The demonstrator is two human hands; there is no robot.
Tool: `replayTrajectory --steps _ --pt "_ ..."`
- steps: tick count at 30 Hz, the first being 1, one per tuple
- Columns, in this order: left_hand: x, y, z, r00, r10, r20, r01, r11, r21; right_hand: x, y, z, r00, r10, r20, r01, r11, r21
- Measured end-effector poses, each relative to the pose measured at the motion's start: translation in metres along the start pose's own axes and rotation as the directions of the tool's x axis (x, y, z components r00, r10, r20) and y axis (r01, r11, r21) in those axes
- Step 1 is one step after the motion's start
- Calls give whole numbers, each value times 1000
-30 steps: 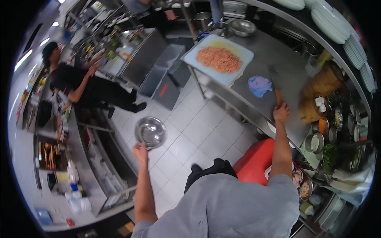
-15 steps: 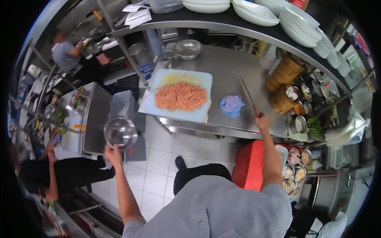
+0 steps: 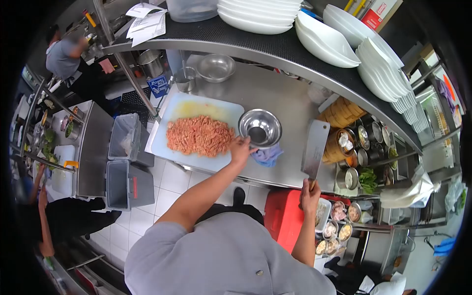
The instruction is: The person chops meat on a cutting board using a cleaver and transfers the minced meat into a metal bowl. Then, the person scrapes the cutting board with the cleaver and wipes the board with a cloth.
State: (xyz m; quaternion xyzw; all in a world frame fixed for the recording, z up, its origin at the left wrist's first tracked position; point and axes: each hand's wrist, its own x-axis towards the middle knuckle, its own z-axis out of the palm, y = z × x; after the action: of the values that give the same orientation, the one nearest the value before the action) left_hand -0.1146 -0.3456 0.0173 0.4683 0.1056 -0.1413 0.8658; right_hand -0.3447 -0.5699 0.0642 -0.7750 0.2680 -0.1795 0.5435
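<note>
My left hand (image 3: 241,150) grips the rim of a small steel mixing bowl (image 3: 265,123), held above the counter just right of the cutting board. Inside the bowl only bare metal and a dark reflection show. Minced meat (image 3: 199,136) lies spread on the white cutting board (image 3: 169,160). Partly covered by the bowl, a crumpled bluish-purple cloth (image 3: 268,156) rests on the steel counter. Out to the right, my right hand (image 3: 309,192) is closed around the handle of a cleaver (image 3: 314,147), its broad blade pointing away from me over the counter's front edge.
Stacked white dishes (image 3: 255,14) stand on the overhead shelf (image 3: 196,37). Bamboo steamers (image 3: 339,115) sit at the counter's right. Below is a red box (image 3: 282,216) beside food containers. Grey bins (image 3: 130,184) stand at left. Another steel bowl (image 3: 216,66) sits behind the board. Co-workers (image 3: 64,56) are on the left.
My left hand has brought the bowl from over the bins at left to the counter beside the board. The cleaver has turned, now showing its flat face, and has come nearer to me.
</note>
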Motion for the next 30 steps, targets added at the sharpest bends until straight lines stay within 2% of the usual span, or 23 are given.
replayTrajectory --steps 1,2,4,5,6,7,8,9,10,11,12,13,15,16,17,18,19,21,25,26,27,29,30 --pt "22 -13 9 999 29 -37 -30 999 -23 -2 0 0 1000 -1 15 1 1000 11" --pt "50 -36 10 998 39 -55 -40 999 -16 -9 -12 3 998 50 32 -53 993 102" --pt "88 -83 -4 996 -63 -59 52 982 -180 -18 -29 8 989 127 79 -140 970 201" --pt "74 -76 -1 994 -70 -82 55 984 -172 -15 -27 7 985 144 97 -161 966 201" --pt "46 -53 12 994 60 -93 -16 913 408 -13 -24 6 978 154 140 -183 956 231" --pt "28 -39 19 987 162 -22 -67 521 851 -10 -22 7 971 160 180 -205 942 267" --pt "21 -44 15 987 159 -31 -54 505 861 -5 -20 6 961 167 219 -221 943 250" --pt "10 -50 7 983 122 139 -180 454 873 2 -13 9 956 177 232 -236 937 259" --pt "0 -54 -1 950 75 302 -305 410 860 10 -5 15 962 88 258 -152 958 243" --pt "-13 -49 -10 955 67 287 -290 398 870 19 -16 24 959 2 283 -70 971 230" --pt "-31 -39 -29 908 238 346 -412 354 840 32 -28 30 922 60 381 -83 996 44" --pt "-47 -29 -42 817 410 406 -541 299 786 40 -29 41 920 81 385 -108 993 48" --pt "-70 -4 -70 840 427 334 -483 311 818 45 -28 61 850 193 489 -133 979 -156" --pt "-81 11 -81 831 465 307 -464 274 842 41 -20 75 848 200 490 -141 978 -155" --pt "-89 27 -93 818 502 281 -443 238 864 36 -7 96 887 7 461 80 983 -168" --pt "-95 40 -108 819 527 227 -397 235 887 29 2 114 880 -187 436 293 937 -189" --pt "-100 53 -124 817 550 173 -351 235 906 22 3 128 882 -177 436 284 939 -193" --pt "-106 75 -152 789 605 108 -319 253 913 6 2 152 914 -39 405 160 950 -268" --pt "-114 110 -214 759 649 50 -282 259 924 -13 -8 180 935 83 344 20 958 -286" --pt "-116 118 -223 765 643 34 -266 269 926 -18 -2 188 952 -10 306 107 947 -303" --pt "-116 125 -233 775 631 22 -259 286 923 -25 2 190 953 -6 304 110 939 -327" --pt "-111 138 -257 772 631 73 -300 262 917 -31 -8 200 872 314 376 -291 949 -118" --pt "-107 142 -269 775 629 63 -301 280 911 -39 -4 207 850 334 407 -370 929 11"
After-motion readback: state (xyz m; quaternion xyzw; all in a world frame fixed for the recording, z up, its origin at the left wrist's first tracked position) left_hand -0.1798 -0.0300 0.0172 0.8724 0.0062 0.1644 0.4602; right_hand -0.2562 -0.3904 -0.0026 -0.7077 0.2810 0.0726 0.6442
